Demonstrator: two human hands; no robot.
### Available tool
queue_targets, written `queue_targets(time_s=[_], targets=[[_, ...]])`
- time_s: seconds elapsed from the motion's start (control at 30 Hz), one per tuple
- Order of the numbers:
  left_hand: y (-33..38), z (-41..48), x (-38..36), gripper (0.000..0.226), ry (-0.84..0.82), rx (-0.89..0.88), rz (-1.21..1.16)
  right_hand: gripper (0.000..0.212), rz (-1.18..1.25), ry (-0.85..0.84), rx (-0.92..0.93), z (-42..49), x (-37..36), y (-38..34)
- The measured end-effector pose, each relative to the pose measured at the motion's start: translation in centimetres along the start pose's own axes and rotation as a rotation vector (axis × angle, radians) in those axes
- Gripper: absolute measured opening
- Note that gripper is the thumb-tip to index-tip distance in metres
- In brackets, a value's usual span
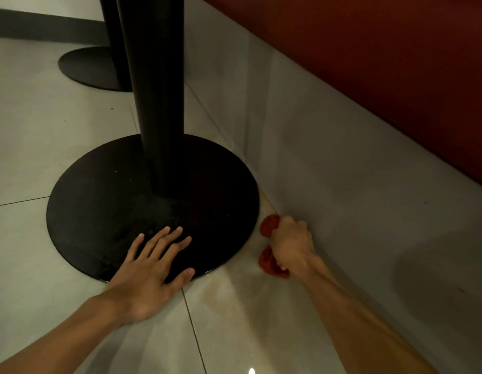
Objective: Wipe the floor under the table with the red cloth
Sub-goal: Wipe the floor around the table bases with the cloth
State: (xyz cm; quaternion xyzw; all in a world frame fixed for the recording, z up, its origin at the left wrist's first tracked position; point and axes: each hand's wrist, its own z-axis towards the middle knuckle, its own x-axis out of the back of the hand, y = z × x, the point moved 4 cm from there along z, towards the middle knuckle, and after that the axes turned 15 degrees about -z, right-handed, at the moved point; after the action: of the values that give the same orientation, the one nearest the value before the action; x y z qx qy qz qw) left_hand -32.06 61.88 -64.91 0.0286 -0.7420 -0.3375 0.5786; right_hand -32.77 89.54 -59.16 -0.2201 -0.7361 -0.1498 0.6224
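Cloth (271, 265): red, bunched, on the floor (248, 319) in the narrow strip between the round base (153, 198) and the tiled wall (342, 171). Two lobes of it show, one ahead of the fist and one behind it; the middle is hidden under the hand.

Right hand (294, 247): fingers curled tight round the cloth, knuckles up, pressing it down onto the tile. Fist sits just beside the wall's foot; whether it touches the wall, cannot tell. Forearm runs in from the lower right.

Left hand (150, 268): flat, fingers straight and spread, holding nothing. Fingers and thumb rest on the near edge of the base, palm heel over the floor at its rim.

Base: black disc, lying flat on the tile, a few pale specks on it. A black post (156, 90) rises from its middle and leaves the top of view. Its right rim comes near the wall.

Floor: pale glossy tiles, thin grout lines, a faint reddish-brown smear near the right forearm.

Further back, left: a second black base (91, 68) with its own post. Dark skirting (32, 25) behind it.

Above the tiled wall, right: a dark red panel (369, 49).
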Motion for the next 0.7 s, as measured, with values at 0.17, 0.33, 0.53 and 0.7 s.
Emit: queue_targets(time_s=[0.17, 0.33, 0.53, 0.7], targets=[[0.0, 0.0, 0.0, 0.074, 0.005, 0.004, 0.018, 0.029, 0.533, 0.102, 0.053, 0.4, 1.9, -2.8], [-0.2, 0.1, -0.1, 0.073, 0.004, -0.002, 0.021, 0.039, -0.142, 0.226, 0.266, 2.9, 0.9, -5.9], [-0.4, 0.1, -0.2, 0.071, -0.001, -0.009, 0.032, 0.036, -0.386, 0.202, 0.278, 4.4, 0.7, -7.3], [-0.3, 0.0, -0.1, 0.072, -0.006, -0.011, 0.023, 0.034, -0.384, 0.11, 0.317, 4.8, 1.0, -7.5]])
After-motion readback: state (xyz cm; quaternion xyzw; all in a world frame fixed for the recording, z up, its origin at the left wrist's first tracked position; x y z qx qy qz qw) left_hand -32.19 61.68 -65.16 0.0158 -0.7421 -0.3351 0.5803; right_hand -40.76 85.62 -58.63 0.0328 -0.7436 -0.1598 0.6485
